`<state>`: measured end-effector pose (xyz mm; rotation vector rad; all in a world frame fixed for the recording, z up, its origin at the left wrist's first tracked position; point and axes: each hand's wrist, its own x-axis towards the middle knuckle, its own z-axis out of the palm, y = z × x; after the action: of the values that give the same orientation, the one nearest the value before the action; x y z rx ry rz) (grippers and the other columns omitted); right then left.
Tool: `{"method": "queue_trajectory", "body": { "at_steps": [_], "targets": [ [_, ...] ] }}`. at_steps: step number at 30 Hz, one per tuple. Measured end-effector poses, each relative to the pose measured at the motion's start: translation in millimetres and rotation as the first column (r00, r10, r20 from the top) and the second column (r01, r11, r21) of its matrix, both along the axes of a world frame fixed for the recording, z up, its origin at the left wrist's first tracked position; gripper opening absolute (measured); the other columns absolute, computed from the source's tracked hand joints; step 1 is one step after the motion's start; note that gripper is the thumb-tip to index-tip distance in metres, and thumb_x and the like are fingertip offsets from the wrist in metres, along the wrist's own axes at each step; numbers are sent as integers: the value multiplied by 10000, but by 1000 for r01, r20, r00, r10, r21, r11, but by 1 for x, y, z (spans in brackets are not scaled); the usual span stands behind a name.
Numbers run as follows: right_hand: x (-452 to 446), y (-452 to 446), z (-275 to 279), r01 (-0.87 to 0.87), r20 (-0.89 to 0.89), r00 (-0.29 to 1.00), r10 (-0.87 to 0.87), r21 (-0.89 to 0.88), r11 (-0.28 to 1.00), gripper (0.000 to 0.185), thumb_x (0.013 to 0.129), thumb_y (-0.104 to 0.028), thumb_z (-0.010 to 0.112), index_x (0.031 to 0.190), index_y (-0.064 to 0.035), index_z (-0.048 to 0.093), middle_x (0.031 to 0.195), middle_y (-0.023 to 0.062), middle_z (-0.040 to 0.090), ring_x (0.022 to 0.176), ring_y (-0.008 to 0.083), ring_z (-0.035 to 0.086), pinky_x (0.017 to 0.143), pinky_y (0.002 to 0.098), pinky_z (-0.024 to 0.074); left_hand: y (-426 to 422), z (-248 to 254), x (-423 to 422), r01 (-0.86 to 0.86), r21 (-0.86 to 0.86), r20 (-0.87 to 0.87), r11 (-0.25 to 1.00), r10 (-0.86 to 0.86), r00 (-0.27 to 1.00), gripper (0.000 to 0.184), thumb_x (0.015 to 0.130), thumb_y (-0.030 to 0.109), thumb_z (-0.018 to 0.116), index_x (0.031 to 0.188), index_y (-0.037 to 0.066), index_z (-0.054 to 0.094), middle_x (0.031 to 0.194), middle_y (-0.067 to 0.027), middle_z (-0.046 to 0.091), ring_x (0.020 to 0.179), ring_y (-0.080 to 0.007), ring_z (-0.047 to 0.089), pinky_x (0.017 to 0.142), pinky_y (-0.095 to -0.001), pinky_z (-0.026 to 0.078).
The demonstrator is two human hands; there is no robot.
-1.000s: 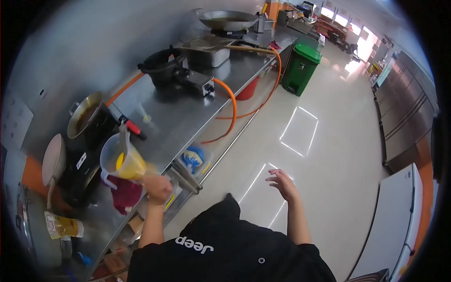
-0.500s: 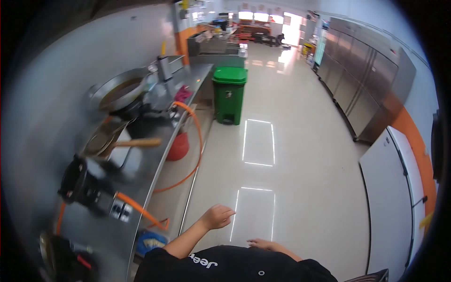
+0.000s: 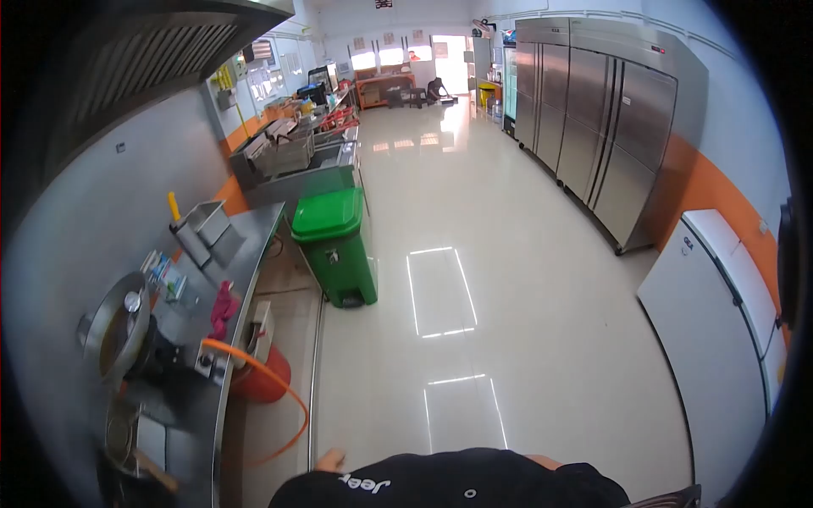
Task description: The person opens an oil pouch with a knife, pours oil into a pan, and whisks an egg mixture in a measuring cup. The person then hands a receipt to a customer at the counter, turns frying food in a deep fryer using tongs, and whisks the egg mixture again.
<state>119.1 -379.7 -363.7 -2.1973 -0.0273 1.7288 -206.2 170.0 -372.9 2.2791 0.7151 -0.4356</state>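
Observation:
My left hand shows only in part at the bottom edge, low beside my black shirt. Its fingers are too small and too hidden to make out, and no object shows at it. On the right, a sliver of my forearm appears past the shirt, while the right hand itself is out of sight. Nearest to the left hand are the orange hose and the metal counter. Ahead stands a green pedal bin with its lid down.
The counter carries a wok on a burner, a pink cloth and a metal container. Under it sits a red bucket. Steel refrigerators and a white freezer line the right. A person is far back.
My view has moved forward along the aisle, and the green bin and wok appear closer. Both hands have dropped lower; the right one has left the view.

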Motion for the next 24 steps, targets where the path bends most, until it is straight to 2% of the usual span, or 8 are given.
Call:
{"method": "queue_trajectory", "body": {
  "at_steps": [1,4,8,13,15,17,18,24],
  "targets": [
    [38,16,1,-6,11,1000,6,-5,1000,483,871,-368,403,1247,-65,426,1184,146,500,995,269,552,852,419,402,-1,-10,0,472,358,-200,806,-428,882,328,808,295,407,836,33,604,845,-156,605,767,-296,574,667,-406,444],
    [146,83,-5,112,77,990,-122,126,986,456,864,-344,398,1245,-95,430,1179,129,506,980,263,565,819,434,416,9,15,1,-115,-28,-330,993,99,939,316,813,298,420,844,38,598,836,-143,597,760,-277,561,664,-397,439],
    [265,199,-5,335,21,931,-363,339,879,424,845,-291,394,1241,-146,437,1175,100,512,971,272,565,795,437,419,56,22,86,-266,-84,-363,960,219,906,301,820,301,436,855,45,590,826,-125,586,750,-251,544,661,-385,431],
    [395,318,23,285,-59,958,-280,289,914,413,836,-221,392,1241,-151,433,1190,107,508,1033,252,533,846,447,391,154,31,253,-257,-134,-301,957,207,931,284,828,306,456,869,54,580,812,-103,572,737,-219,523,657,-370,422],
    [449,350,43,92,-25,996,-89,320,943,398,850,-241,367,1233,-167,441,1203,105,496,1035,261,539,827,454,396,209,22,344,-141,-184,-139,973,117,983,277,832,308,465,874,57,576,807,-94,567,732,-206,515,656,-364,419],
    [494,359,50,129,-25,991,-129,347,929,387,849,-240,370,1218,-153,448,1154,95,526,967,243,564,787,433,413,268,15,445,167,-482,402,860,48,914,271,835,309,473,880,61,572,801,-86,561,727,-193,506,654,-358,415],
    [515,359,52,286,-13,951,-308,405,868,377,847,-242,374,1201,-144,456,1097,85,546,917,227,568,756,417,422,282,7,546,-201,-157,-172,967,174,970,311,796,294,497,938,34,590,839,-148,606,807,-267,567,710,-367,443],
    [625,329,-13,872,10,389,-921,320,371,333,819,-281,419,1100,-123,503,852,68,575,745,187,558,628,349,426,359,136,917,-48,-341,432,939,202,879,302,831,226,509,1040,10,542,789,-60,583,714,-138,521,677,-272,435]
  ]
}}
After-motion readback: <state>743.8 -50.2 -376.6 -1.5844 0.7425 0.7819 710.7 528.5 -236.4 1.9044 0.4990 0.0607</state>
